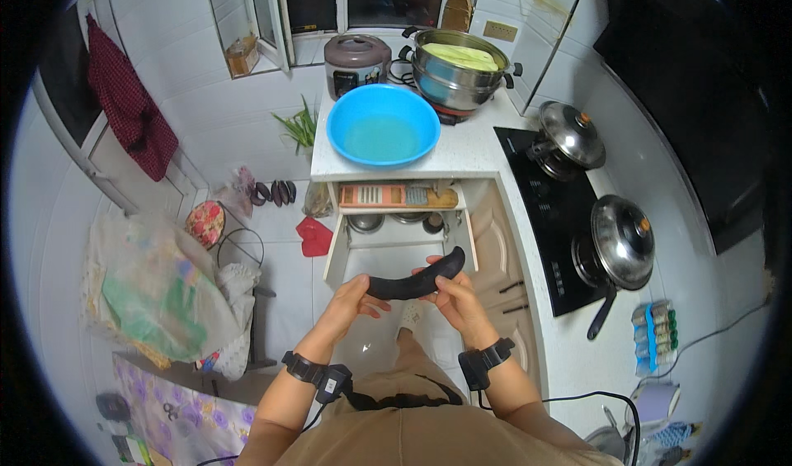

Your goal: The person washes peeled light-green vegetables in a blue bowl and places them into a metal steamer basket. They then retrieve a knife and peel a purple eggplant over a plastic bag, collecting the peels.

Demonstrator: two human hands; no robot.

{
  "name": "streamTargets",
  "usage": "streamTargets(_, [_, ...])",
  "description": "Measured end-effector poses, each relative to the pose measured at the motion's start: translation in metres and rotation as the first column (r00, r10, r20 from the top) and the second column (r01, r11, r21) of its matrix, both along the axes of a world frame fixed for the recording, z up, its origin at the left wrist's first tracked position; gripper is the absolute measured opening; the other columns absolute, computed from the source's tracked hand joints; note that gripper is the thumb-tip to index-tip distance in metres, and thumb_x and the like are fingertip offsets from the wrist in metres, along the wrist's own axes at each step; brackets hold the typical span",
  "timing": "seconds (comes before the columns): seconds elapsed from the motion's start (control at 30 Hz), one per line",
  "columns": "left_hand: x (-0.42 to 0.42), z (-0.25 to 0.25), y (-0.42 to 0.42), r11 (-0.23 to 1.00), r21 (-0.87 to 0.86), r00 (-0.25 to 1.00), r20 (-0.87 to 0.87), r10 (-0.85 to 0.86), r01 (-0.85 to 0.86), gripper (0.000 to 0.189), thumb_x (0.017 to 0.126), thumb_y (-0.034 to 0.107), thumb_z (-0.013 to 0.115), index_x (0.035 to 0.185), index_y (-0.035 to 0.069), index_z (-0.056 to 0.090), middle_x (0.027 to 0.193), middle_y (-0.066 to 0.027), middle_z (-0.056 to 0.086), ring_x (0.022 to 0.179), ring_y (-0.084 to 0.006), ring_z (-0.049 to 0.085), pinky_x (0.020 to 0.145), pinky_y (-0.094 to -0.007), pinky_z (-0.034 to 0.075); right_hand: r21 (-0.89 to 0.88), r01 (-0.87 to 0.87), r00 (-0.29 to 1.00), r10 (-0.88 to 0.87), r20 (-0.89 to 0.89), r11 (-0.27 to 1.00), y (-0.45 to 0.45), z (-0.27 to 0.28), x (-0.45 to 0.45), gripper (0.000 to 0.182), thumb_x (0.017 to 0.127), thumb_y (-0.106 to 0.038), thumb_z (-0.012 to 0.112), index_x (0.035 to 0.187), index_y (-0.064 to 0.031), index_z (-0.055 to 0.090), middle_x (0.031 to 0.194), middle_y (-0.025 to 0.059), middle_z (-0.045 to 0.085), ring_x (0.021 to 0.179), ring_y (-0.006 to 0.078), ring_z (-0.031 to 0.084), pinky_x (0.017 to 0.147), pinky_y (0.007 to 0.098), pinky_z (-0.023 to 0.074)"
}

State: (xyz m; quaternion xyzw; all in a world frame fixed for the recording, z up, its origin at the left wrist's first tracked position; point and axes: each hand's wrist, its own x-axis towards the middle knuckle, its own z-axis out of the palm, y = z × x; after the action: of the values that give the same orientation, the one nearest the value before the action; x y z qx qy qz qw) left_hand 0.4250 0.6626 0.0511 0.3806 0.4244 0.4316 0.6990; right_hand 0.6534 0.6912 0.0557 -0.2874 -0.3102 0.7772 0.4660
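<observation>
A long, dark, slightly curved eggplant (405, 285) is held level in front of me, above an open drawer. My left hand (354, 302) grips its left end between thumb and fingers. Near the right end, my right hand (455, 296) holds it, thumb on top and fingers behind. The drawer (329, 255) holds metal lids or bowls, with an orange-framed grater (372, 195) on a shelf just behind. Beyond them, a blue plastic basin (383, 156) with water in it stands on the white counter.
A rice cooker (357, 63) and a steel steamer pot (461, 82) stand behind the basin. Two lidded pans (622, 243) sit on the black cooktop (538, 218) at right. Several eggplants (283, 192) and a red cloth or bag (314, 237) lie on the floor. A plastic-covered heap (161, 292) stands left.
</observation>
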Motion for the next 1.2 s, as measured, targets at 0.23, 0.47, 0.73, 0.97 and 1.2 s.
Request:
streamTargets(0.23, [0.019,-0.005,0.129,0.984,0.122,0.977,-0.154,0.146,-0.127,0.032,0.097,0.035,0.042,0.095,0.005,0.054,0.072,-0.0042,0.059,0.063,-0.0156,0.061,0.062,-0.0270,0.050,-0.024,0.031,0.996,-0.033,-0.081,0.999,0.161,0.007,-0.017,0.037,0.092,-0.018,0.055,0.124,-0.0100,0.040,0.113,0.0066,0.054,0.105,0.0200,0.055,0.089,0.0381,0.0455])
streamTargets(0.47, [0.039,-0.003,0.225,0.974,0.070,0.960,-0.172,0.223,-0.213,0.027,0.097,0.027,0.046,0.097,0.003,0.056,0.075,-0.0024,0.056,0.065,-0.0105,0.056,0.059,-0.0230,0.044,-0.116,0.058,0.997,-0.052,0.052,0.992,0.288,-0.005,-0.045,0.036,0.089,-0.020,0.059,0.118,-0.0087,0.040,0.093,0.0039,0.050,0.084,0.0158,0.054,0.077,0.0347,0.0490])
streamTargets(0.73, [-0.008,-0.049,0.367,0.969,-0.020,0.901,-0.372,0.222,-0.247,0.039,0.093,0.038,0.051,0.113,0.005,0.056,0.099,-0.0053,0.059,0.090,-0.0169,0.058,0.073,-0.0308,0.046,-0.169,0.065,0.988,-0.039,0.151,0.984,0.397,-0.046,-0.075,0.046,0.086,-0.029,0.064,0.119,-0.0078,0.039,0.085,0.0070,0.050,0.075,0.0188,0.053,0.064,0.0353,0.0488])
streamTargets(0.97, [-0.042,-0.153,0.480,0.644,0.065,0.564,-0.420,0.711,-0.763,0.026,0.090,0.023,0.051,0.096,0.001,0.062,0.083,-0.0073,0.060,0.076,-0.0186,0.056,0.066,-0.0341,0.045,-0.366,0.079,0.972,0.010,0.233,0.927,0.446,-0.059,-0.106,0.034,0.088,-0.022,0.061,0.111,-0.0049,0.042,0.084,0.0097,0.052,0.071,0.0230,0.056,0.064,0.0389,0.0503])
streamTargets(1.2, [-0.020,-0.131,0.490,0.898,0.317,0.372,-0.908,0.195,0.303,0.020,0.089,0.013,0.052,0.101,0.002,0.064,0.100,-0.0133,0.065,0.092,-0.0251,0.061,0.079,-0.0358,0.047,-0.438,0.354,0.795,-0.019,0.606,0.826,0.472,-0.163,-0.121,0.040,0.090,-0.030,0.056,0.117,-0.0042,0.041,0.104,0.0141,0.054,0.093,0.0283,0.055,0.078,0.0464,0.0476])
